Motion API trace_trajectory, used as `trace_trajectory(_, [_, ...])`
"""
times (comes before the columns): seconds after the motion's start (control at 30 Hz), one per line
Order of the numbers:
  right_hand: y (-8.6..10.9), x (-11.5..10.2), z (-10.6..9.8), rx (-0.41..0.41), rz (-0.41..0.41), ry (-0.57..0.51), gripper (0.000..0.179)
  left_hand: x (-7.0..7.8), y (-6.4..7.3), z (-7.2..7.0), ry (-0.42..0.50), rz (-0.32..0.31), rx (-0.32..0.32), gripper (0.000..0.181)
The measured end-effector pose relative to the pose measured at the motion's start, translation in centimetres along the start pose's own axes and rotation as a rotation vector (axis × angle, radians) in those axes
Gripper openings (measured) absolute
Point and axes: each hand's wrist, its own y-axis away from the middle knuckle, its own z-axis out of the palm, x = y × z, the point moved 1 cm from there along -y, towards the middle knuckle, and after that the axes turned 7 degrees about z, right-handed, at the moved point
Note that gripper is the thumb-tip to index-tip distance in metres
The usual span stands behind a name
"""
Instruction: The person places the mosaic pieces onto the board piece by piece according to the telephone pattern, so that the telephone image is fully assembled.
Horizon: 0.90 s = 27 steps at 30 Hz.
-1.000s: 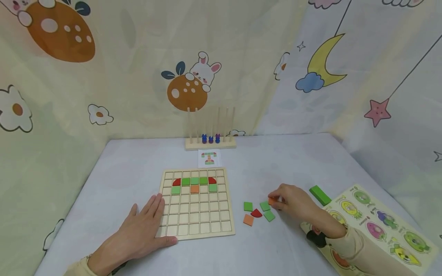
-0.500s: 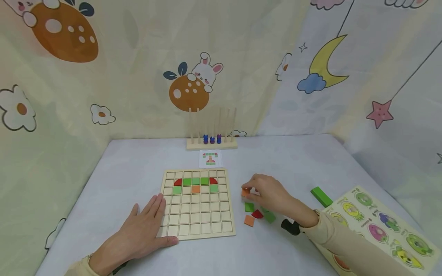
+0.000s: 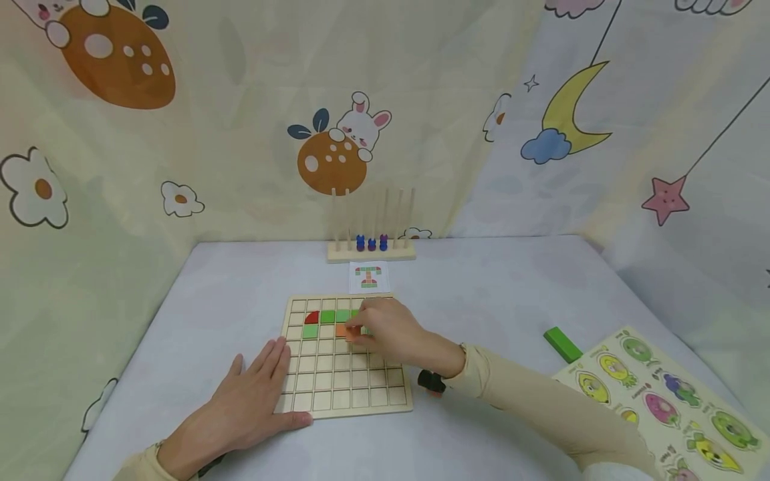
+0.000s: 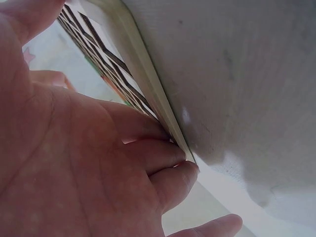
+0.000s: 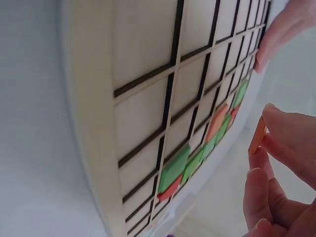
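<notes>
A wooden grid board [image 3: 343, 384] lies on the white table. My left hand [image 3: 243, 401] rests along its left edge, fingers extended and thumb by the near corner. Between thumb and fingertips, my right hand [image 3: 394, 331] pinches an orange square tile [image 5: 257, 136] above the board's upper middle. Just beneath sits another orange tile [image 5: 217, 122] in a cell. A red quarter-round tile [image 3: 311, 317], a green tile [image 3: 327, 316] and a light green tile [image 3: 309, 331] fill cells at upper left. In the head view, the right hand covers the tiles at upper right.
Behind the board lies a picture card [image 3: 369, 277], with a peg rack [image 3: 371, 254] holding dark beads beyond it. To the right are a green block [image 3: 562, 344] and a fruit puzzle board [image 3: 680, 407]. The right forearm hides most of the loose tiles.
My right hand has carried the orange tile leftward, from the loose tiles to above the board. My left hand has stayed at the board's edge.
</notes>
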Motion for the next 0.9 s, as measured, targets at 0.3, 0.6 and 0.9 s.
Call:
trace_trajectory(0.3, [-1.7,-0.7,2.3,-0.112,-0.020,0.050,0.006,0.0,0.0,0.1,0.001,0.003,0.003,0.125])
trace_trajectory(0.6, [-2.3,-0.4,2.7,-0.153,0.037,-0.005,0.011,0.0,0.1,0.1,-0.002,0.007,0.004,0.125])
trace_trajectory(0.9, [-2.2,-0.3,2.8,-0.161,0.084,-0.024,0.024,0.0,0.1,0.0,-0.001,0.004,0.002,0.125])
